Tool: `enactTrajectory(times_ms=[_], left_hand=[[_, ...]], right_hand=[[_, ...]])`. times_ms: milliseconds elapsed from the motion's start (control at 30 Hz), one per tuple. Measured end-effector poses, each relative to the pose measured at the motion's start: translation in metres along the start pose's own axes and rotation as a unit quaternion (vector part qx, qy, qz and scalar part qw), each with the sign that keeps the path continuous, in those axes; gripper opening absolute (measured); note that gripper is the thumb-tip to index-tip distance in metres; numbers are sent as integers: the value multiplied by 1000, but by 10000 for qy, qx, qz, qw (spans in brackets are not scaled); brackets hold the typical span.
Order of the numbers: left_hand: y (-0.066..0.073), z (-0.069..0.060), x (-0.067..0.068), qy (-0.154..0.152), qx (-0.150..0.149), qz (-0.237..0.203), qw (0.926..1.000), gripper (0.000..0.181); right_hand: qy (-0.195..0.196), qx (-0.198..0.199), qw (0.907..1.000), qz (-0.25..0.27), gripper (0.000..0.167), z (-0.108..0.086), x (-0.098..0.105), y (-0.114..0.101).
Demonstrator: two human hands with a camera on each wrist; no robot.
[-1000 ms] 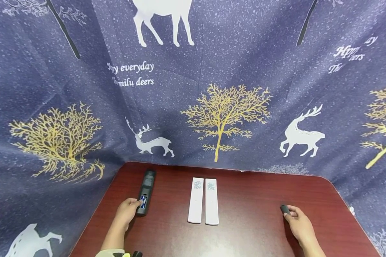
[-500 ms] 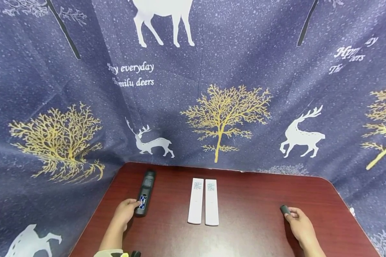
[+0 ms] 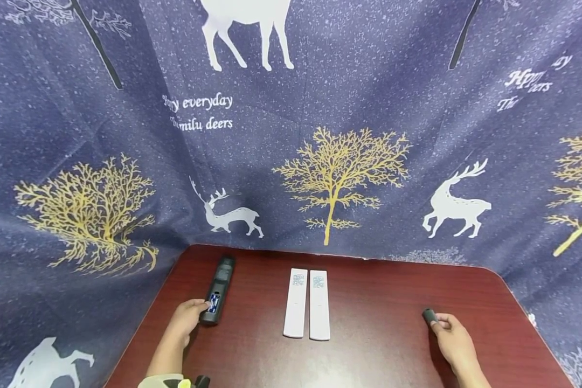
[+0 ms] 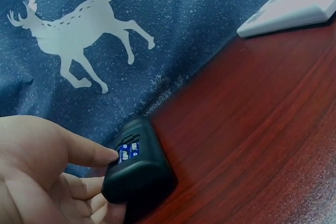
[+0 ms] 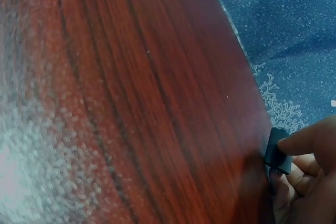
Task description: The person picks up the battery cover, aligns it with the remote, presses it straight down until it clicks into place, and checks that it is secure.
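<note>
On the left of the table, my left hand (image 3: 183,319) grips the near end of a black remote control (image 3: 222,277). The remote's back faces up, and its battery compartment is uncovered, with blue batteries (image 3: 213,303) inside. In the left wrist view the thumb lies along the remote's edge beside the batteries (image 4: 128,151), with the other fingers partly hidden underneath. Far to the right, my right hand (image 3: 452,337) pinches a small black battery cover (image 3: 429,316) between thumb and fingers. The right wrist view shows this cover (image 5: 278,151) held near the table's edge.
Two white remote controls (image 3: 296,304) lie side by side, backs up, in the middle of the reddish-brown table (image 3: 368,307). A blue cloth (image 3: 359,97) printed with deer and trees hangs behind the table and along its sides.
The near end of the black remote has shifted slightly left together with my left hand. My right hand and the battery cover have stayed almost still.
</note>
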State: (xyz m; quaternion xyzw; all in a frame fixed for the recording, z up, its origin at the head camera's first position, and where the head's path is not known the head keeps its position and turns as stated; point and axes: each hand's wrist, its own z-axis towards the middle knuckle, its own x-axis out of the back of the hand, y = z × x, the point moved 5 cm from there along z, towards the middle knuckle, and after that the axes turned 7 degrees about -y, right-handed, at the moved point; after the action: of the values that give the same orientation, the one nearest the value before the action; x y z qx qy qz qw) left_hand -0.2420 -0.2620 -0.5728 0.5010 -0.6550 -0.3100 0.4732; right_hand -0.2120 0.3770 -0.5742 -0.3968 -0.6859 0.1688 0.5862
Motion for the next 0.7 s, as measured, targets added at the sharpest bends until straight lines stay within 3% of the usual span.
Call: enactTrajectory(times_ms=[400, 700], left_hand=[[-1, 2, 5, 54, 34, -122, 9999, 48], [-5, 0, 4, 21, 10, -602, 9982, 49]], right_hand=[[333, -194, 9990, 234, 38, 3, 1, 2], [356, -201, 9989, 239, 37, 0, 3, -4]])
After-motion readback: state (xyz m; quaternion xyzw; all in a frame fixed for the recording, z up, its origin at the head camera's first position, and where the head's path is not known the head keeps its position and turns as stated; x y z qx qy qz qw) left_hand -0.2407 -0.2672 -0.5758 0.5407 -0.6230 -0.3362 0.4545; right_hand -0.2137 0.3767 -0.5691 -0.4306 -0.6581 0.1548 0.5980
